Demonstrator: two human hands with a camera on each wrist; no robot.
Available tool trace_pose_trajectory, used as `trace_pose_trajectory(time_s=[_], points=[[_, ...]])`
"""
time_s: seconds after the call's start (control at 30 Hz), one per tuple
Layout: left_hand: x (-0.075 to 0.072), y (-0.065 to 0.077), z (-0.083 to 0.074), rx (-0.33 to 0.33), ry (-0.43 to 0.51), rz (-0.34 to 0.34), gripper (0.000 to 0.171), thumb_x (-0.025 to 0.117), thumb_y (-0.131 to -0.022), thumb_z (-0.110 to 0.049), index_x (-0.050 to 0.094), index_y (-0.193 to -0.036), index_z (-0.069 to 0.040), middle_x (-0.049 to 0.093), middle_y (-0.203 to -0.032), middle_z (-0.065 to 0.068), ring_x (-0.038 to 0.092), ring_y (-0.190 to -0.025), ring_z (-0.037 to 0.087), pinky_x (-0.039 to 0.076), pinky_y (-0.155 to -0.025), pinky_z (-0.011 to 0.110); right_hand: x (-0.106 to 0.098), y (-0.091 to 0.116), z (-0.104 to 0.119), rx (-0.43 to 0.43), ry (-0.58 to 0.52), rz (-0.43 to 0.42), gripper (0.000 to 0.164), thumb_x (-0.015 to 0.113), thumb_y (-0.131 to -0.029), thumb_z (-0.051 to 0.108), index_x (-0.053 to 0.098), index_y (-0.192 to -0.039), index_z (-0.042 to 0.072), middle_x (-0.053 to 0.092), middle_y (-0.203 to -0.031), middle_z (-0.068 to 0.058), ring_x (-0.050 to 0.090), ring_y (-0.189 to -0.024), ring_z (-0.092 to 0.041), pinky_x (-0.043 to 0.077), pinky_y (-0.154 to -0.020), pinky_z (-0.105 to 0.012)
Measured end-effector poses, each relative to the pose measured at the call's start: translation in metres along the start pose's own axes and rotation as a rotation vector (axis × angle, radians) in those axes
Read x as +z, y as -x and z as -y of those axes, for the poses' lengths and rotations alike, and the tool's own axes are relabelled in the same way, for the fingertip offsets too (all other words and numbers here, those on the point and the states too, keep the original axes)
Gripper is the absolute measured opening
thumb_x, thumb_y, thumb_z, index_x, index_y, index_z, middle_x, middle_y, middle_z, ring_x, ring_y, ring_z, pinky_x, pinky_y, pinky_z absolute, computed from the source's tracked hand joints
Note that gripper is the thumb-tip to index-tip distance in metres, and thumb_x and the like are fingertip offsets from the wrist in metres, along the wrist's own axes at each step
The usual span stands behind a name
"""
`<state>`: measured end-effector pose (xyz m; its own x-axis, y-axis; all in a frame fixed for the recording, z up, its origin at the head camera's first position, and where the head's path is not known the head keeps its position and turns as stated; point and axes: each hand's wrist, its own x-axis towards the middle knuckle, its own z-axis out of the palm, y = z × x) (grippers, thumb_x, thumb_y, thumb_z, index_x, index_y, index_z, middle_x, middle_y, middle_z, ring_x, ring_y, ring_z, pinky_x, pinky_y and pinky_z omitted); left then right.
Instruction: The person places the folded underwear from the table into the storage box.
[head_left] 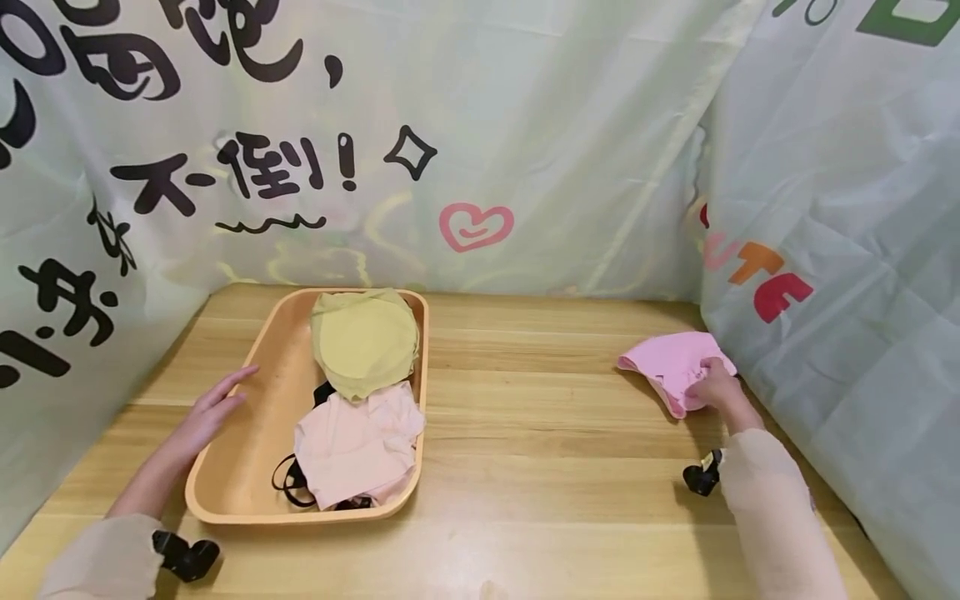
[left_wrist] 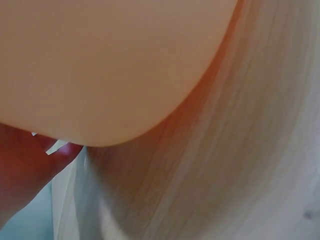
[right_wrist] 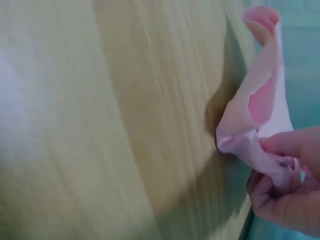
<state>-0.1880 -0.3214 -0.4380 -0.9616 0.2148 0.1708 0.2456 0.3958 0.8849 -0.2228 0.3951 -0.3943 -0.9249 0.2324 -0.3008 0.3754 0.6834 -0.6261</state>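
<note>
At the right of the head view, my right hand (head_left: 717,390) pinches a pair of pink underpants (head_left: 667,364) near one edge. The right wrist view shows the thumb and fingers of my right hand (right_wrist: 292,175) closed on the bunched fabric of the underpants (right_wrist: 257,105), which curl upward above the tabletop. My left hand (head_left: 213,408), fingers fairly straight, is at the left rim of an orange plastic tray (head_left: 262,396). Close up in the left wrist view, the tray wall (left_wrist: 110,70) hides part of my left hand (left_wrist: 25,170).
Inside the tray's right half lie a folded yellow-green cloth item (head_left: 363,342) and a light pink garment (head_left: 360,446), with black straps (head_left: 295,483) beneath. Printed fabric sheets hang behind the wooden table (head_left: 517,467) and along its left and right sides.
</note>
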Motion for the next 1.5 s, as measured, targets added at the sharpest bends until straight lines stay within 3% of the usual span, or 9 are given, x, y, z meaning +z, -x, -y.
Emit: trace_pose_trajectory(time_s=[0.1,0.2,0.4,0.63,0.77,0.97,1.2,1.37,1.5], points=[[0.0,-0.001,-0.002,0.005,0.015,0.01,0.045,0.036,-0.099,-0.017,0.029,-0.144,-0.012,0.026,-0.131,-0.029,0.017,-0.119,-0.014,0.018,-0.093,0.005,0.001,0.007,-0.002,-0.083,-0.083,0.057,0.063,0.05,-0.081,-0.001,0.013,-0.128,-0.02,0.037,-0.108,-0.033,0.051,-0.078,-0.023,0.045,-0.067,-0.029],[0.001,-0.001,-0.002,0.014,0.014,0.014,0.045,0.035,-0.099,-0.017,0.029,-0.143,-0.011,0.026,-0.131,-0.03,0.016,-0.12,-0.014,0.017,-0.093,0.005,0.0,0.014,0.001,-0.157,-0.145,0.089,0.059,0.048,-0.085,0.002,0.017,-0.129,-0.019,0.041,-0.1,-0.025,0.046,-0.058,-0.002,0.042,-0.056,-0.022],[0.0,0.001,-0.005,0.0,-0.002,0.012,0.045,0.036,-0.099,-0.019,0.029,-0.144,-0.013,0.026,-0.128,-0.031,0.02,-0.114,-0.015,0.023,-0.083,0.001,0.004,0.03,0.015,-0.33,-0.143,0.091,0.055,0.049,-0.09,0.009,0.023,-0.133,-0.012,0.035,-0.115,-0.029,0.047,-0.068,-0.001,0.047,-0.063,-0.024],[0.0,0.007,-0.004,-0.003,-0.02,0.012,0.046,0.035,-0.1,-0.02,0.028,-0.144,-0.013,0.025,-0.129,-0.031,0.02,-0.113,-0.017,0.022,-0.083,0.0,0.019,0.043,0.044,-0.576,-0.276,0.115,0.049,0.05,-0.089,0.006,0.031,-0.131,-0.008,0.035,-0.121,-0.026,0.052,-0.071,-0.002,0.049,-0.063,-0.02],[0.0,0.009,-0.001,-0.003,-0.016,0.002,0.046,0.035,-0.1,-0.019,0.027,-0.144,-0.012,0.025,-0.129,-0.031,0.019,-0.113,-0.017,0.019,-0.087,0.002,0.027,0.054,0.075,-0.596,-0.25,0.106,0.049,0.051,-0.089,0.009,0.034,-0.133,-0.007,0.04,-0.118,-0.023,0.05,-0.073,-0.002,0.048,-0.064,-0.021],[-0.001,0.004,-0.001,-0.006,0.01,0.009,0.046,0.034,-0.1,-0.018,0.027,-0.144,-0.012,0.023,-0.136,-0.025,0.014,-0.124,-0.007,0.02,-0.086,0.002,0.045,0.077,0.117,-0.618,-0.368,0.159,0.049,0.049,-0.091,0.007,0.033,-0.136,-0.005,0.044,-0.105,-0.013,0.052,-0.073,-0.005,0.049,-0.065,-0.023],[-0.001,-0.001,-0.002,-0.002,0.009,0.016,0.045,0.036,-0.099,-0.018,0.028,-0.143,-0.01,0.025,-0.134,-0.025,0.021,-0.115,-0.015,0.025,-0.083,0.001,0.081,0.094,0.161,-0.695,-0.395,0.171,0.049,0.054,-0.088,0.002,0.039,-0.134,-0.005,0.053,-0.102,-0.024,0.053,-0.071,-0.007,0.047,-0.063,-0.022],[-0.002,0.002,-0.002,-0.019,0.007,0.009,0.046,0.035,-0.1,-0.02,0.028,-0.143,-0.009,0.026,-0.132,-0.027,0.02,-0.118,-0.012,0.022,-0.086,0.002,0.121,0.101,0.193,-0.76,-0.422,0.301,0.05,0.055,-0.087,0.001,0.039,-0.134,-0.006,0.052,-0.115,-0.028,0.054,-0.077,-0.008,0.048,-0.068,-0.022],[0.0,0.002,-0.005,-0.039,0.039,0.021,0.046,0.035,-0.1,-0.019,0.026,-0.144,-0.01,0.02,-0.146,-0.01,0.01,-0.133,0.009,0.012,-0.107,0.027,0.156,0.1,0.211,-0.777,-0.412,0.427,0.05,0.055,-0.088,0.002,0.039,-0.135,-0.005,0.051,-0.121,-0.026,0.053,-0.076,-0.008,0.048,-0.068,-0.022]])
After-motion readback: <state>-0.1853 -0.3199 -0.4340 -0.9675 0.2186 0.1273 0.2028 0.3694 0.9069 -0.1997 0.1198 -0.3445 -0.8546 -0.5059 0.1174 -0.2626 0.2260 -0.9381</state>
